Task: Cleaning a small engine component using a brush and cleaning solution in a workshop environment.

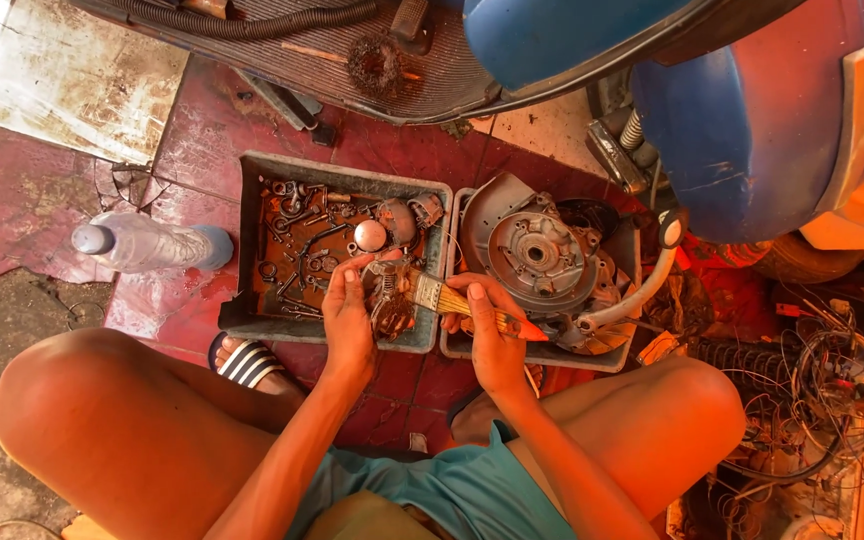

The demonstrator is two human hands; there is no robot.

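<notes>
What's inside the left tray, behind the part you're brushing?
The left tray holds small rusty parts in dark oily liquid: rings, bolts, springs and a round shiny cap. The left hand and the held part, brushed by the paintbrush in the right hand, hide its near right corner.

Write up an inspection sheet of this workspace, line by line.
Surface: worn red tiled floor, cracked at the left.
Job's things: small greasy metal engine part held in the left hand over the grey metal tray of small parts; orange-handled paintbrush in the right hand, bristles on the part.
Clutter: clear plastic bottle lying on its side; round grey engine casing in a second tray.
Grips: both hands closed on their items.
Cables: tangle of thin wires at the right; black ribbed hose at the top.
Surroundings: blue scooter body above; striped sandal on the foot.
</notes>
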